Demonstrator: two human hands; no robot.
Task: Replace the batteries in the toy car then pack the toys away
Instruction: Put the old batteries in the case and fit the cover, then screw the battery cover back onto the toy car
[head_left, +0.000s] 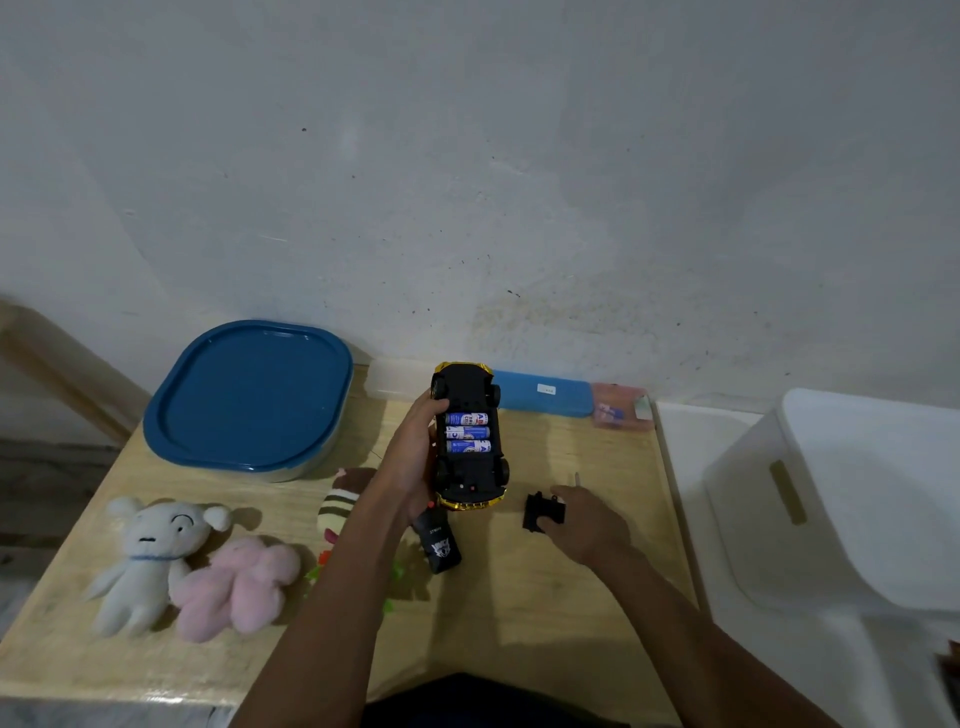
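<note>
A gold toy car (470, 467) is turned belly-up, its black underside showing three blue batteries (467, 433) in the uncovered compartment. My left hand (415, 457) grips the car along its left side and holds it above the wooden table (545, 613). The black battery cover (540, 512) lies on the table to the car's right. My right hand (582, 525) rests on the cover's right part, fingers curled onto it. A black remote control (439, 543) lies below the car, by my left wrist.
A blue-lidded container (249, 400) stands at the back left. White (143, 561), pink (239, 587) and striped (337, 506) plush toys lie at the left. A blue box (545, 392) and battery pack (621, 408) line the wall. A white bin (852, 499) stands right of the table.
</note>
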